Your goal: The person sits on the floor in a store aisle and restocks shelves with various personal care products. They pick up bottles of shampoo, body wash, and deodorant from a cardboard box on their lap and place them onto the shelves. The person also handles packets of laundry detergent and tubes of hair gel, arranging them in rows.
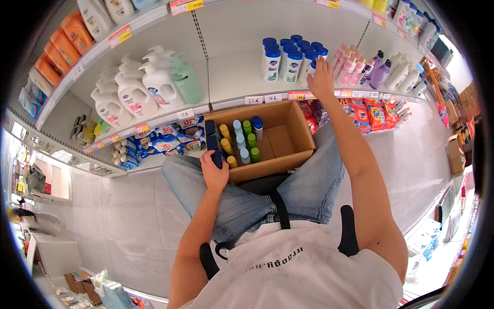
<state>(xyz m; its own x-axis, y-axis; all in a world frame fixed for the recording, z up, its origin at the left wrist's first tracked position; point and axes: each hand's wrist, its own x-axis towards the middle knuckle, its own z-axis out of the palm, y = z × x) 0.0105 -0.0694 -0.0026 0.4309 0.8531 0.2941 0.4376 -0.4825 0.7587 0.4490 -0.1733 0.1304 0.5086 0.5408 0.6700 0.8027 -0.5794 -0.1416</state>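
Observation:
An open cardboard box [298, 123] rests between my legs, against the shelf front. Its left half holds upright bottles in rows: dark blue [212, 143], yellow-capped [225, 131], pale blue [240, 140] and green-capped [251, 140], plus one white bottle with a blue cap [258, 129]. My left hand [213, 171] is closed over the near left corner of the box, its fingertips beside the nearest dark blue bottle. With my right arm stretched forward, my right hand [321, 81] grasps a blue-capped white bottle [311, 68] at the front right of a group of matching bottles [292, 66] on the shelf.
White pump bottles [136, 95] and a green one [186, 80] stand left on the shelf [236, 72]. Pink [347, 69] and purple [381, 74] bottles stand right. Below are blue packets [170, 139] and red bags [378, 113]. Another stocked shelf curves overhead.

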